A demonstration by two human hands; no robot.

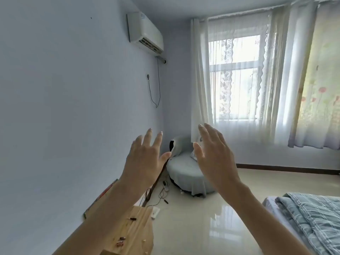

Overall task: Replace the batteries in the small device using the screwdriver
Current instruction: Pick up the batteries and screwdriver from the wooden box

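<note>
A: Where are the batteries?

B: Small reddish batteries (120, 243) lie on the wooden tabletop (139, 229) at the bottom of the view, close together and near its front edge. Farther up the same tabletop lies a dark piece (132, 219), too small to tell what it is.

A: And the device?

B: I cannot tell. A white thing (155, 212) shows just past the tabletop's far corner, but whether it rests on the wood or on the floor (202, 227) is unclear.

A: What are the hands doing?

B: Both are raised well above the tabletop. The left hand (145, 162) has its fingers straight and spread, back to the camera, and holds nothing. The right hand (215, 159) is beside it, fingers straight and closer together, also holding nothing. The two are apart.

A: What's around them?

B: Beyond the hands a round chair (185, 172) under a pale cover stands in the corner, with cables (163, 192) on the floor beside it. An air conditioner (145, 33) hangs on the wall (73, 89) to the left. Sheer curtains (276, 80) cover the window (237, 76). A bed (312, 218) with a checked blue quilt is at the lower right.
</note>
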